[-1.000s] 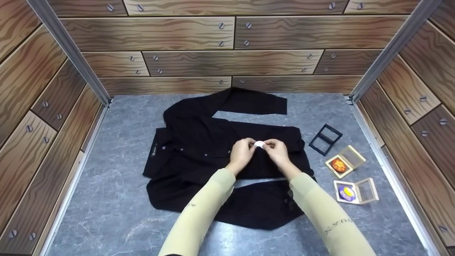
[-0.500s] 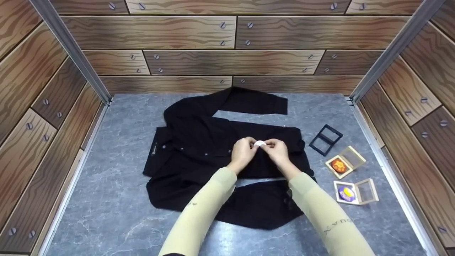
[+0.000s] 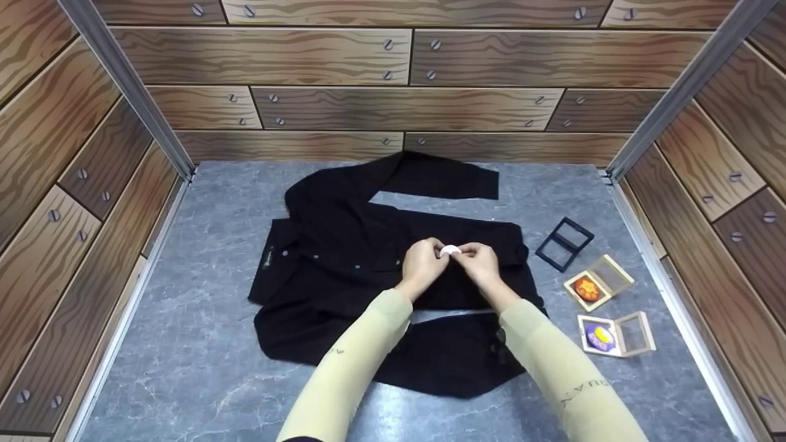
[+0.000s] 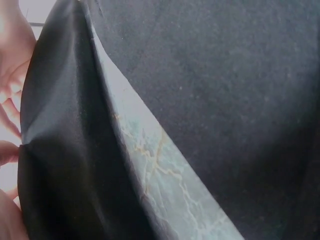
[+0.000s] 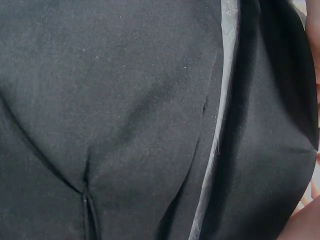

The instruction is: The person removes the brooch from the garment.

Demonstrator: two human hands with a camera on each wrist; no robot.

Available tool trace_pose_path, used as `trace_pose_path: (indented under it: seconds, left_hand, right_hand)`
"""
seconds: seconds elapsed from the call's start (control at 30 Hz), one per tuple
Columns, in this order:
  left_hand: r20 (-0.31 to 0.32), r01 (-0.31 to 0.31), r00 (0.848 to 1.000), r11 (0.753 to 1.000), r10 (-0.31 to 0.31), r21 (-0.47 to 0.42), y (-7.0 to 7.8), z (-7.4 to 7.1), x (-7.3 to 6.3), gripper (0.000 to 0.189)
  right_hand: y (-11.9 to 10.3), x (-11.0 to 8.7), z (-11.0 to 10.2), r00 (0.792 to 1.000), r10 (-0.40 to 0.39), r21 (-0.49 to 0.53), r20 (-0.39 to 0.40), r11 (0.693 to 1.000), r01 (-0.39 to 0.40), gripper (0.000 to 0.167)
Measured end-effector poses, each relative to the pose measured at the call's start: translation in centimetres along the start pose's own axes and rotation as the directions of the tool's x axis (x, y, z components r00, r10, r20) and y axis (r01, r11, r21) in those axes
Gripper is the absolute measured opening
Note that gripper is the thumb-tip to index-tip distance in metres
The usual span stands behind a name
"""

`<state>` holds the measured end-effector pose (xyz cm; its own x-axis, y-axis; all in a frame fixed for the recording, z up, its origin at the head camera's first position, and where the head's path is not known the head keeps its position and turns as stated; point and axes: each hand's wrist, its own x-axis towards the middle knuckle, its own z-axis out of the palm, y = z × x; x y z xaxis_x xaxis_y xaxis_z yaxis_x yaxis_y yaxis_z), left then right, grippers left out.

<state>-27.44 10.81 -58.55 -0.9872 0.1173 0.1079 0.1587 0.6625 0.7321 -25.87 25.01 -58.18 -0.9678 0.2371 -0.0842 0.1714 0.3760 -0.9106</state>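
A black shirt (image 3: 344,270) lies spread out, its collar to the left and a row of small buttons along its front. Both hands meet over its right half in the head view. My left hand (image 3: 424,265) pinches raised cloth; in the left wrist view its fingers (image 4: 7,152) are at a creased edge of the fabric. From the other side my right hand (image 3: 480,265) pinches the same raised cloth, its fingers (image 5: 312,217) partly visible in the right wrist view. Between the fingertips shows a small white rounded piece (image 3: 451,250); its kind cannot be made out.
Right of the shirt lie a black double frame (image 3: 565,244), an open case with an orange disc (image 3: 587,289) and an open case with a purple and yellow disc (image 3: 600,337). Wood-patterned walls (image 3: 331,55) enclose the grey marbled surface (image 3: 190,344).
Both hands keep their hold at nearly the same spot. The whole head view has shifted by a few pixels; the shirt and the cases lie as before.
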Motion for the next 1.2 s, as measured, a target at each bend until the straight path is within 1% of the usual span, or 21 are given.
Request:
trace_pose_path:
  seconds: [0.33,0.73,0.83,0.87,0.97,1.0,1.03,1.1,1.13,1.2]
  left_hand:
    - [0.005,0.016,1.0,1.0,-0.015,-0.023,0.0,0.0,0.0,0.012]
    - [0.022,0.049,0.999,0.997,-0.048,-0.058,-0.1,-0.1,0.2,0.011]
    - [0.005,0.05,0.999,0.996,-0.049,-0.076,-1.3,1.4,0.9,0.012]
    - [0.007,0.051,0.999,0.996,-0.051,-0.079,-1.6,1.7,1.1,0.012]
    - [-0.031,0.035,0.999,0.996,-0.038,-0.078,-2.8,3.2,1.8,0.011]
    - [-0.027,0.033,0.999,0.997,-0.035,-0.073,-2.6,2.9,1.6,0.011]
    - [-0.04,0.022,0.999,0.997,-0.025,-0.068,-2.5,2.8,1.5,0.011]
    - [-0.041,0.018,0.999,0.997,-0.021,-0.072,-2.0,2.2,1.2,0.011]
    - [-0.049,0.006,0.999,0.998,-0.009,-0.064,-2.2,2.5,1.2,0.011]
    - [-0.03,0.013,0.999,0.998,-0.015,-0.066,-1.4,1.6,0.7,0.013]
  right_hand:
    - [0.1,0.0,0.1,1.0,0.029,-0.034,0.0,0.999,-0.029,0.023]
    - [0.0,0.1,0.1,0.999,0.034,-0.09,-0.005,0.995,-0.034,0.023]
    - [0.0,0.0,0.1,0.999,0.034,-0.088,-0.002,0.995,-0.034,0.023]
    - [0.0,0.0,0.2,0.999,0.036,-0.088,-0.002,0.995,-0.036,0.023]
    - [0.0,0.0,0.2,0.999,0.036,-0.085,0.0,0.996,-0.036,0.023]
    - [0.0,0.0,0.3,0.999,0.033,-0.086,0.0,0.996,-0.033,0.022]
    - [0.1,0.0,0.3,1.0,0.03,-0.091,-0.002,0.995,-0.031,0.022]
    - [0.1,0.0,0.4,1.0,0.021,-0.095,-0.004,0.995,-0.022,0.022]
    - [0.2,0.0,0.4,1.0,0.021,-0.098,-0.007,0.995,-0.022,0.022]
    - [0.3,0.0,0.4,1.0,0.018,-0.097,-0.007,0.995,-0.018,0.021]
